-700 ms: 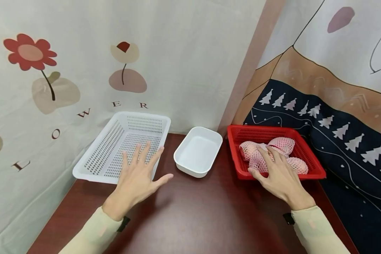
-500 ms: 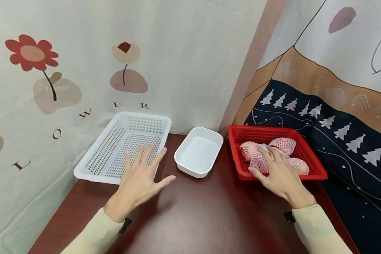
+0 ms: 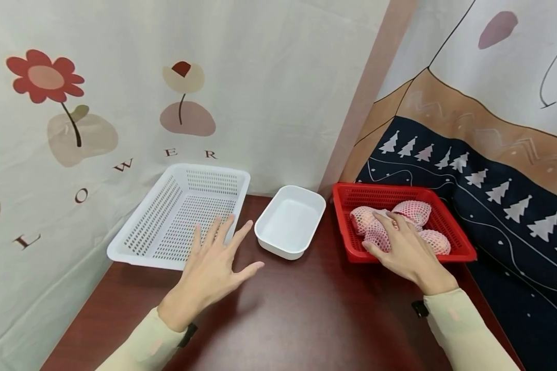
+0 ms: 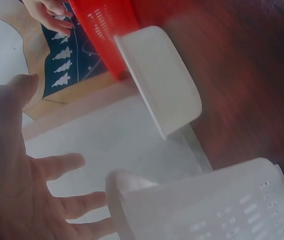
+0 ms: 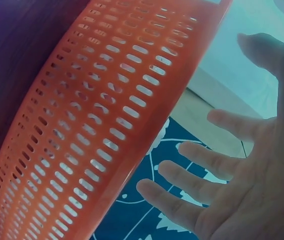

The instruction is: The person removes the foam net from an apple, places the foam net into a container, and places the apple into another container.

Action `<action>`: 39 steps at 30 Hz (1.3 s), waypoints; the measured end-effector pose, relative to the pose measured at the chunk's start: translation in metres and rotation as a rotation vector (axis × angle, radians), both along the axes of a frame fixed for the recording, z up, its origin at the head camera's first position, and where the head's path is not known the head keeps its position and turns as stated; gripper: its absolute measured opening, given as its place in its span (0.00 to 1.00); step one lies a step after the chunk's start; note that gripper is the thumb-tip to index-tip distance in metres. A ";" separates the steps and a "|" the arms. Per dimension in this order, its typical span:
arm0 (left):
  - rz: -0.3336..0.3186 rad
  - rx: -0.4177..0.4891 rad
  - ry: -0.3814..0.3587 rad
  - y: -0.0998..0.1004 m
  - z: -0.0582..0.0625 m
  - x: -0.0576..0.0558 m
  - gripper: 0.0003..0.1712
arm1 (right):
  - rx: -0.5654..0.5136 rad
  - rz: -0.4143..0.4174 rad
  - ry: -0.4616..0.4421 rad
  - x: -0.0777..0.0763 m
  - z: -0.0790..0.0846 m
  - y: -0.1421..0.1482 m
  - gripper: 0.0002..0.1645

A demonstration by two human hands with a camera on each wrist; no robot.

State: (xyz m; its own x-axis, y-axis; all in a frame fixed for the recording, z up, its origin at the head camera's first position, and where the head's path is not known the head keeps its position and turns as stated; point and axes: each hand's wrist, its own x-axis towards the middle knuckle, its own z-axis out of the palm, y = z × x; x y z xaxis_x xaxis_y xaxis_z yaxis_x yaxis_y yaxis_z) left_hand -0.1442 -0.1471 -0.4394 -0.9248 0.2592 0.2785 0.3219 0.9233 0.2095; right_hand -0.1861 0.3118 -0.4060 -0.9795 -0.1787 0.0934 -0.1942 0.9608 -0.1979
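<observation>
Several round fruits in pink foam nets (image 3: pixel 376 238) lie in the red perforated basket (image 3: pixel 464 247) on the right. Above the basket's near side hovers my right hand (image 3: pixel 408 257), fingers spread over the fruits and holding nothing. From the right wrist, the basket's slotted side (image 5: pixel 96 120) shows beside the fingers (image 5: pixel 182 165). My left hand (image 3: pixel 209 275) is spread out over the near right corner of the white perforated basket (image 3: pixel 144 206). In the left wrist view its fingertips (image 4: pixel 99 199) come near that basket's rim. Nothing is in the left hand.
Between the two baskets stands a small white tub (image 3: pixel 290 219). All three containers sit toward the back of a dark reddish-brown table (image 3: pixel 297 314). A printed curtain (image 3: pixel 269 77) closes in the back and both sides, right behind the containers.
My left hand has moved right and slightly toward me, off the white basket's middle. The right hand has shifted only slightly left above the red basket. The containers and fruits stay put.
</observation>
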 end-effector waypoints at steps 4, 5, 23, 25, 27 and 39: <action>-0.029 0.002 0.030 0.005 0.000 0.001 0.55 | 0.004 0.016 -0.027 -0.007 0.003 -0.001 0.58; -0.035 0.003 0.034 0.006 0.000 0.001 0.55 | 0.004 0.022 -0.030 -0.009 0.004 -0.002 0.58; -0.113 -0.013 0.079 0.025 -0.001 0.012 0.52 | 0.036 0.035 -0.129 -0.020 0.018 -0.004 0.55; -0.112 -0.016 0.080 0.026 -0.002 0.012 0.52 | 0.040 0.038 -0.132 -0.022 0.018 -0.003 0.54; -0.113 -0.016 0.087 0.028 -0.003 0.013 0.52 | 0.042 0.039 -0.138 -0.023 0.018 -0.003 0.54; -0.164 -0.025 0.107 0.039 -0.005 0.017 0.49 | 0.069 0.015 -0.203 -0.030 0.019 0.000 0.54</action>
